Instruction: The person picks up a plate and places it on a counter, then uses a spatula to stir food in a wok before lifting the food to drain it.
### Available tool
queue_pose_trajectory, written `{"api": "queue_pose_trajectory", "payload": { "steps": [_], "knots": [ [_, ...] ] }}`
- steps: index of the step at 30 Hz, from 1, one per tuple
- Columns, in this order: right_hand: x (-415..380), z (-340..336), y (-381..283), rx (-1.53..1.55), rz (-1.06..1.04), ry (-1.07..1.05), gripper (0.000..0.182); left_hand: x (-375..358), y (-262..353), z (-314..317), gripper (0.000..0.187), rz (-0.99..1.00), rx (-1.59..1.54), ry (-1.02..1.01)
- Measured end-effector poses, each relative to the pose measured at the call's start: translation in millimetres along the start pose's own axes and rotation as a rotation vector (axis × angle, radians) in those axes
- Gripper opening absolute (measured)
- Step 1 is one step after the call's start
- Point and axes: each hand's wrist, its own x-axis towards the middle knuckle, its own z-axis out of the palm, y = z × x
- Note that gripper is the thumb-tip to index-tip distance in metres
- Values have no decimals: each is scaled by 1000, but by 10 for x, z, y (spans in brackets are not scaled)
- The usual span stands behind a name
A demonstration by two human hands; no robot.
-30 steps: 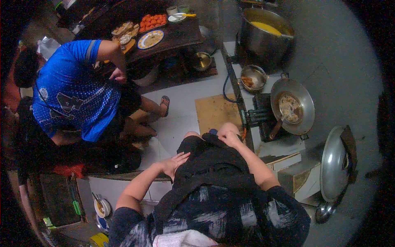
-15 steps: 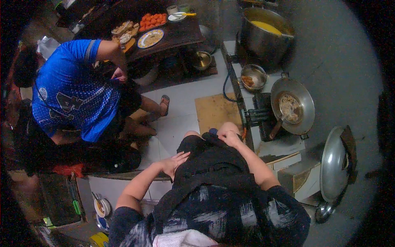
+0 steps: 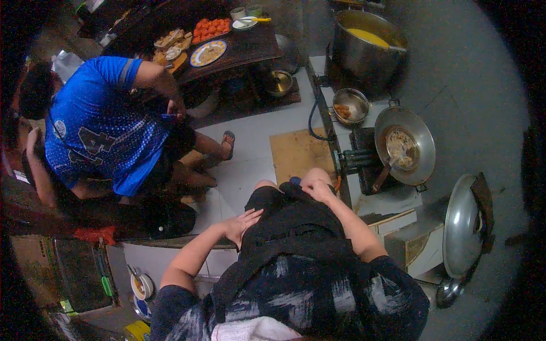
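Only the person in the blue shirt (image 3: 96, 122) has shifted — the arm on that side now hangs lower, its hand down by the dark shorts, and another forearm has come into view at the far left edge. Both of the wearer's own hands lie where they were half a second ago. Left hand (image 3: 242, 223) rests flat on the black apron (image 3: 296, 227) at the hip, fingers spread and loose, gripping nothing. Right hand (image 3: 316, 186) sits curled on the raised right knee, fingers folded in; whether it pinches anything I cannot tell. Just right of that knee is the burner (image 3: 359, 160), and on it the wok (image 3: 405, 146) with browned food in its middle, a handle angling out toward the knee. Beyond the wok sit a small metal bowl (image 3: 350, 106) with orange pieces and, farther still, a big pot (image 3: 367, 45) of yellow liquid. Near right, a steel lid (image 3: 462, 227) leans on edge. A wooden board (image 3: 298, 153) lies on the floor left of the burner.
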Motion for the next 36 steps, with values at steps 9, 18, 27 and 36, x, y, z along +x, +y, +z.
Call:
{"api": "queue_pose_trajectory", "payload": {
  "steps": [9, 18, 27, 36],
  "knots": [
    [8, 9, 21, -5, 28, -15, 20, 10, 13, -15, 135, -11, -9, 4],
    [1, -65, -53, 20, -4, -5, 21, 14, 27, -54, 137, -46, -2, -30],
    [20, -3, -10, 14, 55, -8, 21, -19, -57, 18, 142, 69, -20, 78],
    [33, -113, -100, 50, 28, -52, 23, 48, 121, -296, 113, 3, 29, 40]
  ]
}}
